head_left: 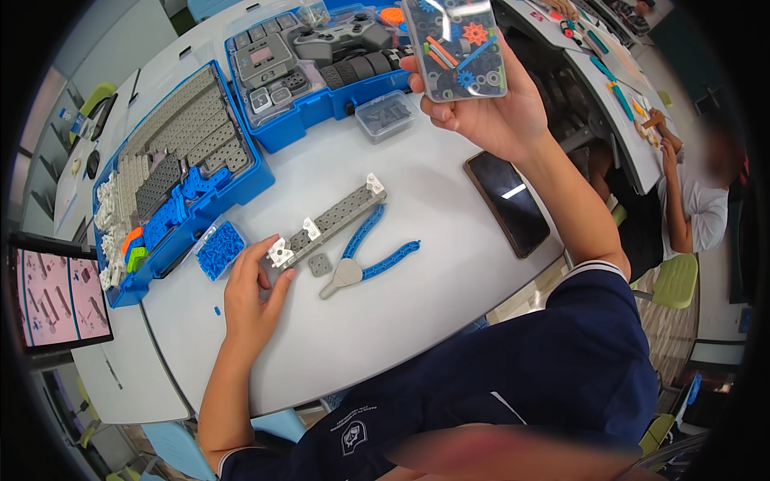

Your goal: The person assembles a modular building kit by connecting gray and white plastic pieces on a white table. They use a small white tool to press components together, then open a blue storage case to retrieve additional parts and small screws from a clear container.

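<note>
My right hand [489,120] is raised at the upper right, closed around a clear plastic parts box [457,84]. Through its lid show gears, small rings and thin coloured sticks. On the table, the thumb and fingers of my left hand [255,301] close on the near end of a grey perforated beam [341,218] with white connectors along it. Beside the beam lie a small grey perforated plate [320,264] and pliers [348,272] with blue handles, spread apart. A small clear box of blue pins [220,250] stands left of my left hand.
Two blue cases, one with grey beams [196,120], the other with a controller [341,36] and wheels, stand at the back. A closed clear box [385,117] and a phone [507,204] lie on the table [337,353]. A screen [60,297] is at left; another person [694,200] sits right.
</note>
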Available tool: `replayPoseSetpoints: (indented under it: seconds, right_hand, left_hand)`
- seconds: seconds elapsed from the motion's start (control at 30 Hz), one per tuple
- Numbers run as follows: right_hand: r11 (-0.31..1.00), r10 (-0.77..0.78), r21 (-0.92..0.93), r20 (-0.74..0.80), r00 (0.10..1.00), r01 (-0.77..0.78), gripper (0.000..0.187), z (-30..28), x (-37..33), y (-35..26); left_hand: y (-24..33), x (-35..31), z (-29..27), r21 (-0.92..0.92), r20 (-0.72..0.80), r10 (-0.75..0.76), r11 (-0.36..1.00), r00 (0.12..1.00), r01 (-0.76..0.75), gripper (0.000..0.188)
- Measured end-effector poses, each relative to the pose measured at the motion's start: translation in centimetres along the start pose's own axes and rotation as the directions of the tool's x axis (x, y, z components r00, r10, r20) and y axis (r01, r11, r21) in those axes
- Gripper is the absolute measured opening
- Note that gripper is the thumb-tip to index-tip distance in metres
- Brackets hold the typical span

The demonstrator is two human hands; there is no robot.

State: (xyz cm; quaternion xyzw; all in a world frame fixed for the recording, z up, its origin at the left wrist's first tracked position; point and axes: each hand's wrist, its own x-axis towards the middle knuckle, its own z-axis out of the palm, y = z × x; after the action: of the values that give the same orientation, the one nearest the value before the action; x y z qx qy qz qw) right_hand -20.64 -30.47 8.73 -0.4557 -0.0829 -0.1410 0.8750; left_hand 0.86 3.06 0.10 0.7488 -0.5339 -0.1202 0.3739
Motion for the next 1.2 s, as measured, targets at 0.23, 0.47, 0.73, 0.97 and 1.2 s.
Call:
replayPoseSetpoints:
  seconds: [0.23,0.47,0.73,0.97,1.2]
  right_hand:
    - [0.264,-0.101,-0.923,-0.314,0.944,-0.278,0.07,0.1,-2.0,-2.6]
    - [-0.497,-0.033,-0.824,-0.295,0.955,-0.272,0.073,-0.4,-4.1,-2.8]
    - [-0.424,-0.036,-0.859,-0.3,0.953,-0.286,0.072,-0.9,-4.7,-2.1]
    - [-0.492,-0.042,-0.808,-0.35,0.936,-0.324,0.067,-2.1,-4.4,-1.2]
    - [-0.439,-0.163,-0.849,-0.248,0.955,-0.295,0.058,-2.3,0.0,-3.7]
  left_hand:
    - [-0.2,-0.1,0.0,-0.007,0.007,-0.019,1.0,1.0,0.019,0.049]
    - [-0.1,0.0,-0.1,-0.008,0.011,0.004,1.0,1.0,-0.004,0.05]
    - [0.0,0.1,-0.2,-0.01,0.002,0.035,0.999,0.999,-0.035,0.049]
    - [0.1,0.1,-0.2,-0.02,0.01,0.03,0.999,1.0,-0.03,0.05]
    - [0.1,0.2,-0.3,-0.007,0.012,0.041,0.999,0.999,-0.041,0.05]
